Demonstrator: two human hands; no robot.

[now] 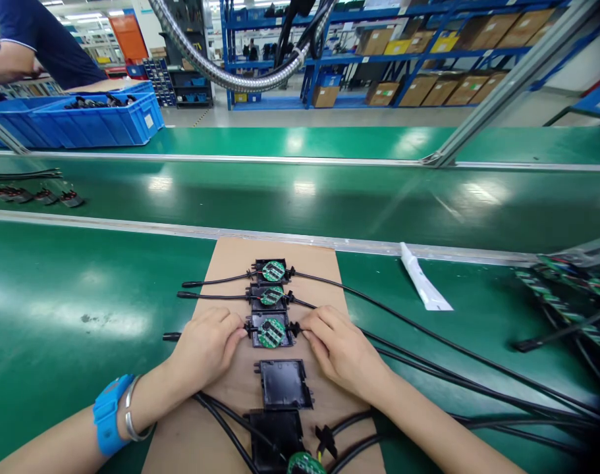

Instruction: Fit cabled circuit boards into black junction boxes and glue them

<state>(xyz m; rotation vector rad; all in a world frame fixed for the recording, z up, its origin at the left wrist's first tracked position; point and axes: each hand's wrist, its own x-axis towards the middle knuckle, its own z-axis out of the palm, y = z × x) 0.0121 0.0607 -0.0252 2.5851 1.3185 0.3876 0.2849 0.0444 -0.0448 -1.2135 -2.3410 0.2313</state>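
Note:
On a brown cardboard sheet [230, 266] lie three black junction boxes with round green circuit boards and black cables. My left hand [208, 345] is curled and pinches the left side of the nearest such box [271, 330]. My right hand [339, 349] pinches the cable fitting on its right side. Two more boxes [271, 270] [269, 295] lie just beyond it. An empty black box [284, 384] sits below, between my wrists. Another black box [274, 434] with a loose green board [304, 464] lies at the bottom edge. My left wrist wears a blue strap and a bracelet.
Black cables [452, 352] run off to the right. A white packet [423, 280] lies by the conveyor rail. Green-striped parts [566, 296] are piled at the right. Small parts [37, 194] ride the belt at far left. Blue bins [92, 118] and another person's arm [8, 62] are beyond.

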